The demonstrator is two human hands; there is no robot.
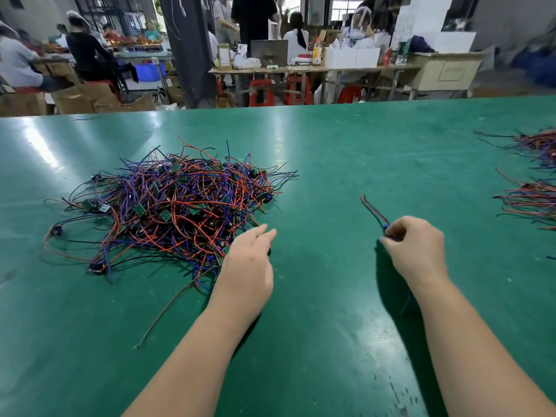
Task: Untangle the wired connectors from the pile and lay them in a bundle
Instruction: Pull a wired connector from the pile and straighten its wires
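Note:
A big tangled pile of wired connectors (pixel 177 206), with red, blue and black wires and small green boards, lies on the green table (pixel 331 152) at the left. My left hand (pixel 249 260) reaches to the pile's near right edge, fingers extended forward; a small dark part shows under its fingertips, and whether it holds that part cannot be told. My right hand (pixel 415 248) pinches one wired connector (pixel 374 212) out to the right of the pile; its red, blue and black wires trail up and left from my fingers.
Laid-out bundles of the same wires (pixel 532 200) sit at the table's right edge, with another bundle (pixel 538 144) behind. One loose dark wire (pixel 164 314) stretches toward me from the pile. Beyond the table's far edge are people, benches, red stools and cardboard boxes.

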